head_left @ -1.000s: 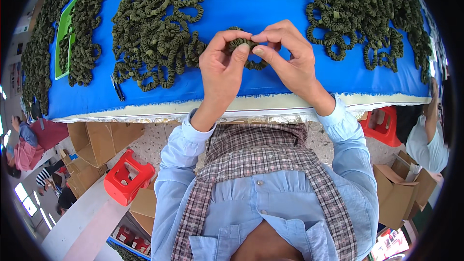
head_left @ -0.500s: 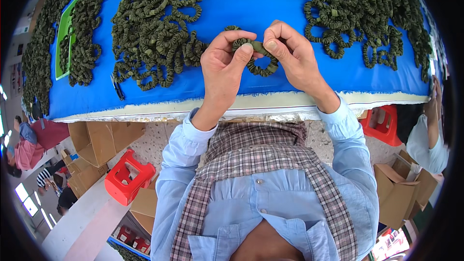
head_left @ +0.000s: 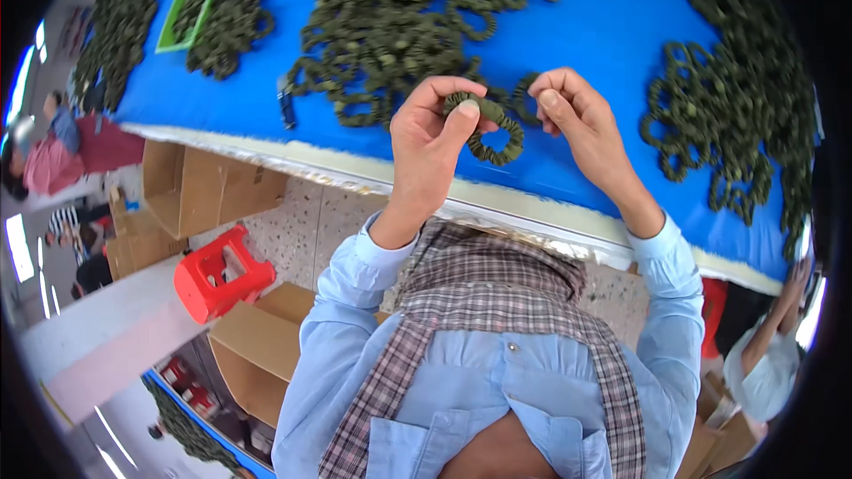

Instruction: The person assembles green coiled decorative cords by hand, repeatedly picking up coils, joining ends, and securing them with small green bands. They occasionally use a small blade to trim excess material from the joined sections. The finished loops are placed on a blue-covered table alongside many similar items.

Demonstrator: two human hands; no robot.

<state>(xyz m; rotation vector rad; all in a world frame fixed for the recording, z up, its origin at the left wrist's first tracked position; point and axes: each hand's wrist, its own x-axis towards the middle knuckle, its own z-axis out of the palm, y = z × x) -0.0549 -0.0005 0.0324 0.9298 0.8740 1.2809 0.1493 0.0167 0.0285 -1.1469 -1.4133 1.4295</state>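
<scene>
Pinched between the thumb and fingers of my left hand (head_left: pixel 435 129) is a dark green ruffled scrunchie (head_left: pixel 499 153), its loop hanging toward the right. A smooth, flat stretch of its fabric shows near the thumb. My right hand (head_left: pixel 581 120) is apart from this scrunchie, thumb and fingers drawn together; whether anything is between them is hidden. Another dark green scrunchie (head_left: pixel 523 99) shows right beside the right fingertips, partly covered by them. Beyond the hands lies a large pile of similar scrunchies (head_left: pixel 382 31).
The blue-covered table (head_left: pixel 586 9) carries another pile of scrunchies (head_left: pixel 723 115) at right. At left are a green tray (head_left: pixel 169 35) and a small dark tool (head_left: pixel 286 105). A red stool (head_left: pixel 191 288) and cardboard boxes (head_left: pixel 213 191) stand below the table edge. Other people are at both sides.
My right hand has let go of the held scrunchie and moved a little to the right. My left hand keeps hold. The whole view has turned and shifted.
</scene>
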